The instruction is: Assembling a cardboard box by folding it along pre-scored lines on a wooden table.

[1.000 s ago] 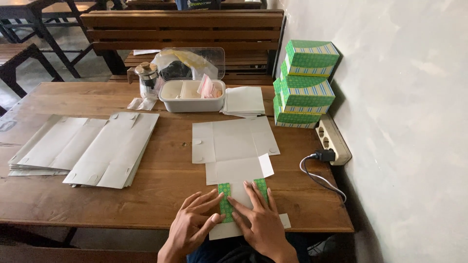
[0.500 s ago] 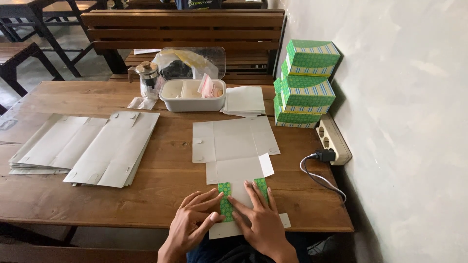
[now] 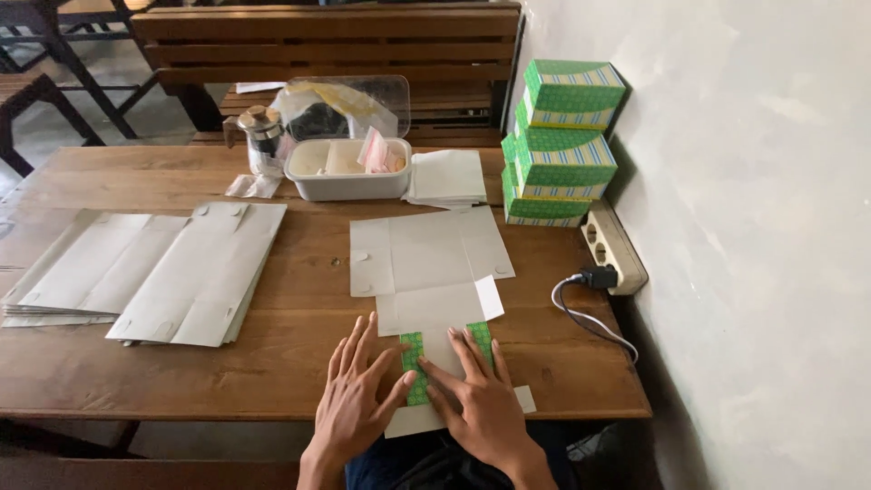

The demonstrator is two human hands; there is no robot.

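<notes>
I am pressing a fold into a flat cardboard box blank (image 3: 434, 272) that lies on the wooden table (image 3: 272, 363) in front of me, its near end reaching over the table edge toward my body. Both my hands are open and flat, gripping nothing. My left hand (image 3: 356, 399) lies partly on the wood, with the thumb stretched onto the left green flap (image 3: 414, 363). My right hand (image 3: 481, 399) presses on the near panel, the fingers spread toward the right green flap (image 3: 481, 332). So I judge the step in hand is creasing — the two side flaps are turned inward, printed side up, and I hold them down.

The next move, I think, calls for firm pressure along the fold line, and then lifting the flaps without letting the blank slide on the table.

To my left lies a stack of unfolded blanks (image 3: 145, 272), well apart from my hands. The finished green boxes (image 3: 558, 136) are piled by the wall, beside a power strip (image 3: 615, 247). A white tray (image 3: 347, 168) stands further back.
</notes>
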